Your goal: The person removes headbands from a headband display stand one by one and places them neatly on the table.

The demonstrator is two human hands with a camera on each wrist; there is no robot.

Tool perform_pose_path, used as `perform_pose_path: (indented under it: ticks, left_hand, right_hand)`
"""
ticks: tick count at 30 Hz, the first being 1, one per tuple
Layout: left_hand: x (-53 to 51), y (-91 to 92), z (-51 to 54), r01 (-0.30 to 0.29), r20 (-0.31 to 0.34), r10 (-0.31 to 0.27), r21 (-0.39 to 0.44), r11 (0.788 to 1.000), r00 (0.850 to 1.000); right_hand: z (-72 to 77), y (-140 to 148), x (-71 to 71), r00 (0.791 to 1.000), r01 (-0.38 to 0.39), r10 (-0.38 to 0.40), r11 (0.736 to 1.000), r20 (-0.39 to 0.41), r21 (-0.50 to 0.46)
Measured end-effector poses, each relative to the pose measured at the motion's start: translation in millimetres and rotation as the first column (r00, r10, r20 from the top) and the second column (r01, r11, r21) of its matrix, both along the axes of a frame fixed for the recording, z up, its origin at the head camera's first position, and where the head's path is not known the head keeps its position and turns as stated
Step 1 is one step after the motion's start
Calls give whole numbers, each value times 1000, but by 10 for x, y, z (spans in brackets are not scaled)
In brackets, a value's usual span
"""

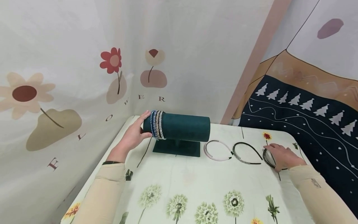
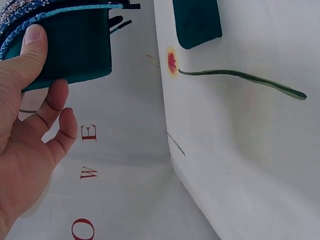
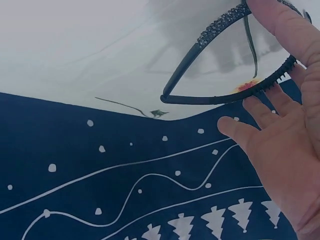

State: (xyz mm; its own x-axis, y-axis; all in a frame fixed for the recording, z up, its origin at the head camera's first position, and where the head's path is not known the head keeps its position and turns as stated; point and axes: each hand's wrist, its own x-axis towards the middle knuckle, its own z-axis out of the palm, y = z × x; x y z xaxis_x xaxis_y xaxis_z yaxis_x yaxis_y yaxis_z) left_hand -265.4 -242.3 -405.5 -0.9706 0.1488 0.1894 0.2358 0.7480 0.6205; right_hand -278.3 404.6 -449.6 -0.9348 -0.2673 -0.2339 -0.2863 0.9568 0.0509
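A dark green velvet headband stand point(image 1: 185, 127), a horizontal roll on a flat base, stands toward the back of the table. Several glittery headbands point(image 1: 158, 125) in blue, pinkish and silver circle its left part. My left hand point(image 1: 130, 135) grips the roll's left end; in the left wrist view the thumb point(image 2: 34, 47) lies on the roll by a blue headband point(image 2: 65, 10). Over on the right, my right hand point(image 1: 282, 155) holds a black headband point(image 3: 185, 67) with sparkling stones and inner teeth, between thumb and fingers. The hand hides part of that headband.
A pink headband point(image 1: 219, 159) and another black headband point(image 1: 244, 143) lie on the white flowered tablecloth point(image 1: 190, 177) right of the stand. Patterned curtain point(image 1: 195, 56) hangs behind and to the left. Dark blue cloth with white trees point(image 1: 307, 124) is beyond the right edge.
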Motion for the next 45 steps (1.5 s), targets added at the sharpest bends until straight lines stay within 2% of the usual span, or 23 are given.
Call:
perform_pose_path:
  ticks: [10,20,27,40,45]
  left_hand:
    - [9,4,15,11,8,-11,3,1000,1000]
    - [1,-5,13,6,0,-6,12,1000,1000]
    - [6,-5,19,6,6,-6,6,1000,1000]
    - [14,-7,-8,6,2,-6,3,1000,1000]
    - [13,-1,0,6,3,-6,18,1000,1000]
  right_hand:
    - [-22,15,8,1000,-30,31,999,7,-42]
    - [-44,31,-22,1000,-6,6,1000,-8,-26]
    - [-55,58,-21,999,40,-40,999,-7,-12]
    - [-120,123,-7,997,74,-75,994,-11,-82]
    - [-67,95,-28,997,73,-73,995,6,-69]
